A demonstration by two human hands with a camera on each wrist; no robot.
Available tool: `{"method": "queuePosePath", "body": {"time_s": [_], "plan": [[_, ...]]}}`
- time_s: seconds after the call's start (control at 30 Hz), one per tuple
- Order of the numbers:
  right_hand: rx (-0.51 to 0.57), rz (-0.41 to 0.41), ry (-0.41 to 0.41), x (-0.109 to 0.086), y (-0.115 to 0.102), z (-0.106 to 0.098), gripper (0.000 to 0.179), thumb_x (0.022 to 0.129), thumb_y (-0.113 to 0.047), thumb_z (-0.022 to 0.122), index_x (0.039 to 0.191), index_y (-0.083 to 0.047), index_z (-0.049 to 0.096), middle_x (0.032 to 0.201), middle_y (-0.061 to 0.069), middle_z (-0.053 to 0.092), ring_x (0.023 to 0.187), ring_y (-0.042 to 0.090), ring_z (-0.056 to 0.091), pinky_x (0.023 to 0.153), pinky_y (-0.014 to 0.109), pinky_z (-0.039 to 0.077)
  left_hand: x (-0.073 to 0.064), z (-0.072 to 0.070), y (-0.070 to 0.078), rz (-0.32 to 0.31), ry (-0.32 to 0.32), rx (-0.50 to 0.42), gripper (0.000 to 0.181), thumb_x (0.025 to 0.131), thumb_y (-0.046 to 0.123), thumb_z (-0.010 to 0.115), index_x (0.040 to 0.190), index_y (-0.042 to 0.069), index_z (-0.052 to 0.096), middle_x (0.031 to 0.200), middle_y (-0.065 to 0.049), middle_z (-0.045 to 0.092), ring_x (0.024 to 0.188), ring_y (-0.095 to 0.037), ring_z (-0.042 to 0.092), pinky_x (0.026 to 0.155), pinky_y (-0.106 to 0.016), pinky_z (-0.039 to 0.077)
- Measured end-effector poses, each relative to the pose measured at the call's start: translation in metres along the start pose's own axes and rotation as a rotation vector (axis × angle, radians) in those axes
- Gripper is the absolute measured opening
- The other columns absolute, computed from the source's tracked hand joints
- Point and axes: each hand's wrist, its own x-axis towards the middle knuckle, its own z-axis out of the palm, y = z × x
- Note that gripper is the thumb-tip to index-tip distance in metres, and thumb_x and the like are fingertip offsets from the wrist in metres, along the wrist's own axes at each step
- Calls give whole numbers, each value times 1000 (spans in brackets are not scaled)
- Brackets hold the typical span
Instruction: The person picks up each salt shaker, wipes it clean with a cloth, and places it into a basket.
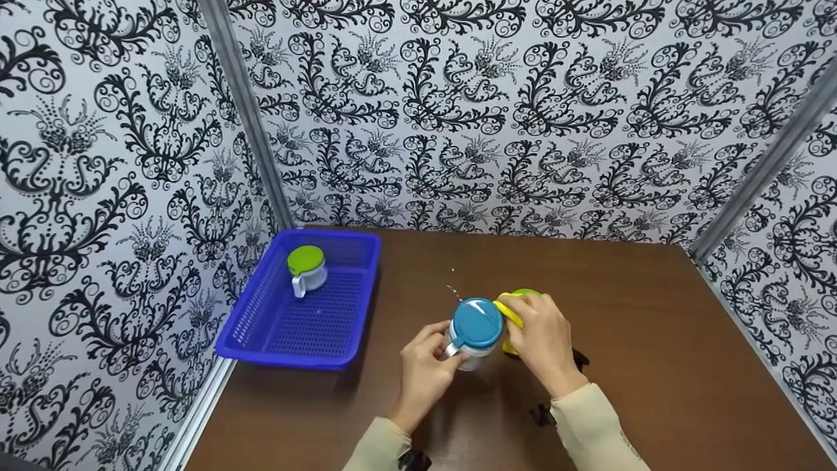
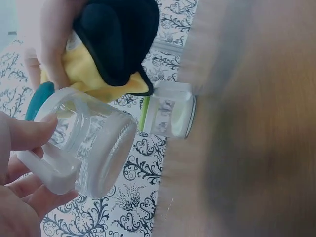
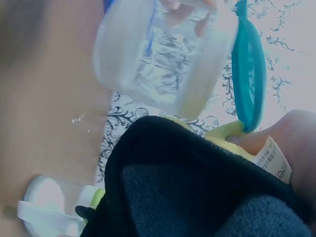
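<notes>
My left hand (image 1: 428, 366) grips a clear jar (image 2: 106, 143) by its white handle and side, holding it tilted above the table. Its blue lid (image 1: 478, 322) faces up toward the head camera. In the right wrist view the lid (image 3: 249, 74) stands a little away from the jar's rim, with yellow cloth at the lower end of that gap. A yellow and black cloth (image 2: 91, 71) is bunched in my right hand (image 1: 539, 337), whose fingers are right at the lid's edge. A white label (image 3: 273, 160) shows on the cloth.
A second jar with a green lid (image 2: 168, 111) stands on the brown table (image 1: 654, 340) behind the right hand. At the left, a blue basket (image 1: 356, 327) holds another green-lidded jar (image 1: 307, 269). Small white specks (image 1: 452, 289) lie beyond the held jar. Patterned walls enclose the table.
</notes>
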Motion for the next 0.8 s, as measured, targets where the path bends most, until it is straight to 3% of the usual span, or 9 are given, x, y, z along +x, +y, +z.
{"method": "queuePosePath", "body": {"time_s": [0.2,0.53,0.63,0.8], "plan": [[-95,-34,23,1,0,-5,41,74,-9,88,112,-19,76,103,10,66,90,29,59,68,47,58,-1,1,3,-6,-6,16,39,62,9,95,66,13,57,111,2,72,81,-10,67,60,-18,53],[-106,-31,108,2,0,-18,44,74,-5,88,113,-20,76,106,12,65,91,32,57,64,51,56,-3,3,8,23,-36,36,40,63,10,95,65,13,55,111,-3,72,91,-17,70,65,-21,55],[-87,-58,60,3,-3,-21,44,73,-6,88,112,-21,76,107,9,65,91,29,56,65,48,57,-4,3,8,27,-49,24,38,66,11,95,67,13,57,113,-2,72,91,-16,70,67,-21,56],[-44,-106,-76,0,-16,-15,38,74,-12,89,109,-22,77,100,3,65,90,25,57,66,44,59,-5,5,11,96,-56,22,29,71,15,93,74,10,65,114,-5,71,81,-12,68,67,-20,55]]}}
